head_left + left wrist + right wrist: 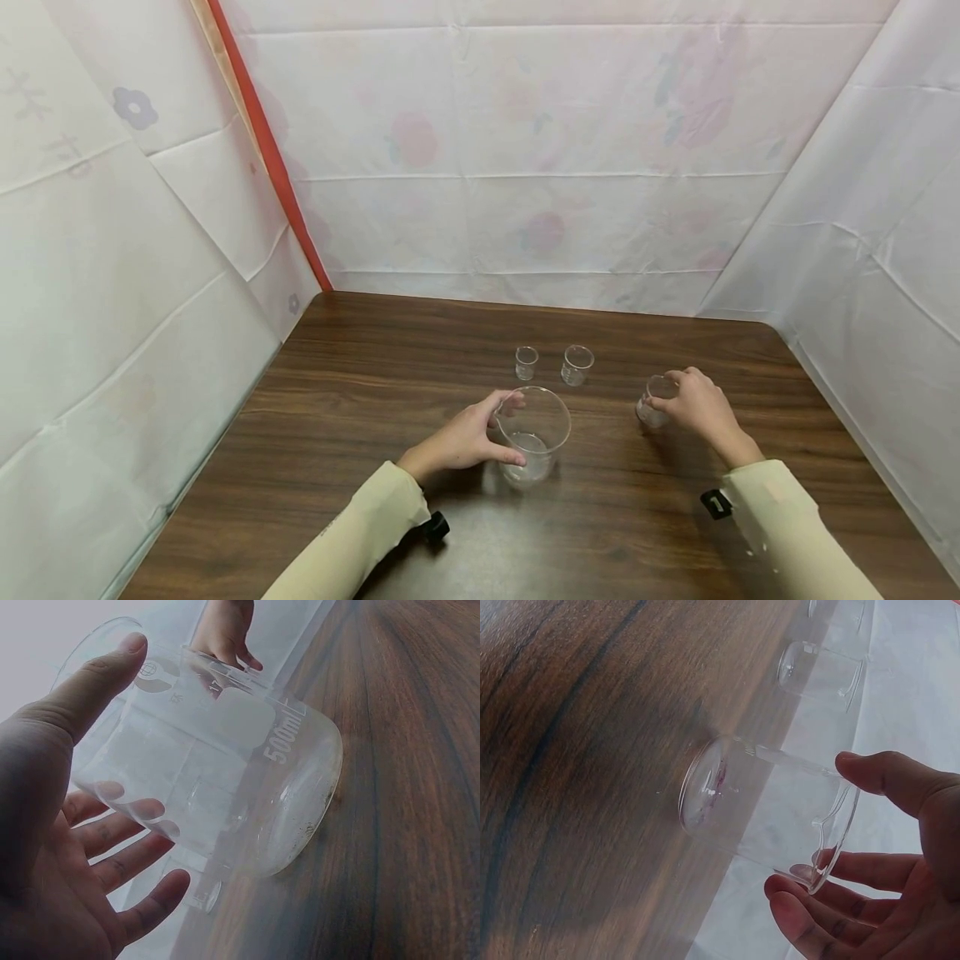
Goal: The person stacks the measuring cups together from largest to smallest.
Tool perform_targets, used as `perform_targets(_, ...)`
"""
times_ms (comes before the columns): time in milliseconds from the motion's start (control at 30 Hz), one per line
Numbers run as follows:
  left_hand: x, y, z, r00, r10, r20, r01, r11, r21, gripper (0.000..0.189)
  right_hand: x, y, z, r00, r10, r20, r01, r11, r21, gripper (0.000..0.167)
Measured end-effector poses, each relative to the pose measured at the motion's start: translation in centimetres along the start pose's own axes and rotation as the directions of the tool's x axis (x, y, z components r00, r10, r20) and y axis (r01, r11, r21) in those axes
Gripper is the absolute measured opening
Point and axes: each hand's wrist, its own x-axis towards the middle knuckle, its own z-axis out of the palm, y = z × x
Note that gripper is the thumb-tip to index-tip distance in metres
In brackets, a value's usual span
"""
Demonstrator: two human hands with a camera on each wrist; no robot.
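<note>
So, biggest first: white, faintly patterned sheeting [480, 225] hangs around a dark wood-grain bench [337, 400]. On the bench, nearest the person, is the large beaker [535, 429], upright, with 500ml printed near its base. The left hand [467, 435] is cupped round its left side, thumb on the near side, fingers a bit spread toward the far side. Next down is the right-hand beaker [651, 410], well off to the right; the right hand [697, 406] has thumb and fingers clamped on it up by the rim. Can't tell if its base touches the wood. Then there's the mid-size beaker [577, 367], upright behind the large one, and the tiniest beaker [526, 365] just left of that.
</note>
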Motion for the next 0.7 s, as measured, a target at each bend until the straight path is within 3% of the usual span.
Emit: perform_targets(700, -0.1, 0.1, -0.1, 1.0, 0.025, 0.001, -0.025, 1.0, -0.017, 0.084, 0.2, -0.8, -1.5, 0.998, -0.031, -0.057, 0.033, 0.999, 0.031, 0.063)
